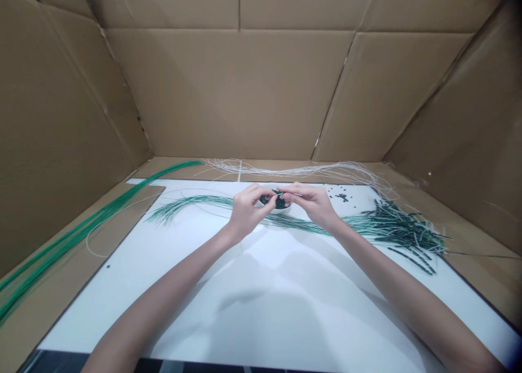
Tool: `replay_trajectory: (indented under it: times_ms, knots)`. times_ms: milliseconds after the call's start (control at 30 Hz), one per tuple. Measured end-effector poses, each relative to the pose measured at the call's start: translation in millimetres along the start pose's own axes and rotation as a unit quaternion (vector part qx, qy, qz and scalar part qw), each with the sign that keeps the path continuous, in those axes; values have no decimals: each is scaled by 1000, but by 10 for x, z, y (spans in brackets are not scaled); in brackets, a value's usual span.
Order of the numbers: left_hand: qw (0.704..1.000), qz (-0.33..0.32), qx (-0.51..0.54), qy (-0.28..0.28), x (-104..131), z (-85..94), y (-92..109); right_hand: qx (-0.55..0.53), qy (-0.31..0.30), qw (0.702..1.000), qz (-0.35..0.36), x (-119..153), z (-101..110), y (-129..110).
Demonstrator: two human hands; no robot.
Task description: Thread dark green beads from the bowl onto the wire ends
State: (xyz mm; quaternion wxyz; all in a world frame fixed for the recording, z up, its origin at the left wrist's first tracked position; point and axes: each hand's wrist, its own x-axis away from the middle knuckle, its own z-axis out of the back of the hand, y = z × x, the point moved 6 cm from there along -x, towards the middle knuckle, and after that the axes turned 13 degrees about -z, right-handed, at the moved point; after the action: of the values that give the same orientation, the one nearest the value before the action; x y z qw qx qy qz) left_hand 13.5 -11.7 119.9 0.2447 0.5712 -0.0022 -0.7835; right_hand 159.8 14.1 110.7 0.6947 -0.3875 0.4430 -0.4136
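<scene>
My left hand [249, 205] and my right hand [312, 201] meet fingertip to fingertip above a small white bowl [281, 211] of dark green beads [280, 202]. Both are closed in a pinch. A thin strand [183, 190] runs in from the left toward my left hand, whose fingers appear to grip it. What my right fingertips pinch is too small to make out. Under my wrists lies a bundle of green strands [302, 223], its right end covered in dark beaded lengths [403, 229].
Loose dark beads [342, 197] lie scattered right of the bowl on the white board [244, 308]. White strands [302, 170] stretch along the back. A thick green bundle [98, 221] hangs over the left side. Cardboard walls [228, 90] enclose the back and both sides.
</scene>
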Motion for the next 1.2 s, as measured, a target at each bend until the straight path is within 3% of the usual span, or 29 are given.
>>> replay_trajectory:
  times_ms: [1200]
  knots:
    - [1000,10,3,4,-18,7,-1,36,8,999,10,6,-2,-18]
